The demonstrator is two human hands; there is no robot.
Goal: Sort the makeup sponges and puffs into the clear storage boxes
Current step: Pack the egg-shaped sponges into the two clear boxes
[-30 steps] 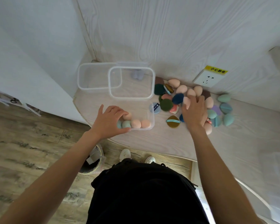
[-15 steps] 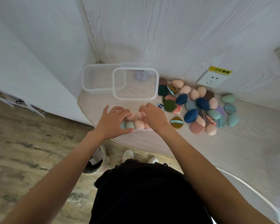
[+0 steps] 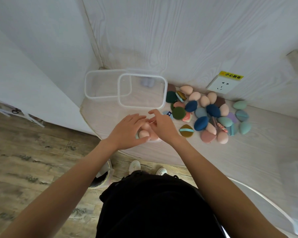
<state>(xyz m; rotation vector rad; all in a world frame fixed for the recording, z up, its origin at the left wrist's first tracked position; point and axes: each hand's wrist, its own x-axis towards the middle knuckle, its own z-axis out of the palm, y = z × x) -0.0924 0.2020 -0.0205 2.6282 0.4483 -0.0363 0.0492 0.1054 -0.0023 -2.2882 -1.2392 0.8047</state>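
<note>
Both hands meet over the near box (image 3: 153,140) of pink sponges (image 3: 143,134): left hand (image 3: 127,132) curled around it, right hand (image 3: 162,126) grip unclear. Loose sponges and puffs (image 3: 206,115) lie at three o'clock.

Two hands are seen, a left hand (image 3: 127,133) and a right hand (image 3: 163,127), both over a near clear box (image 3: 153,140) in which at least two pink sponges (image 3: 144,133) can be made out. Two further clear containers (image 3: 143,91) are counted behind it, overlapping. In the loose pile (image 3: 212,115) three dark blue sponges (image 3: 201,123) are counted, about eight pink or peach pieces, some five teal or pale blue ones and three dark green puffs; the exact total cannot be told. One wall socket (image 3: 222,84) is seen.
</note>
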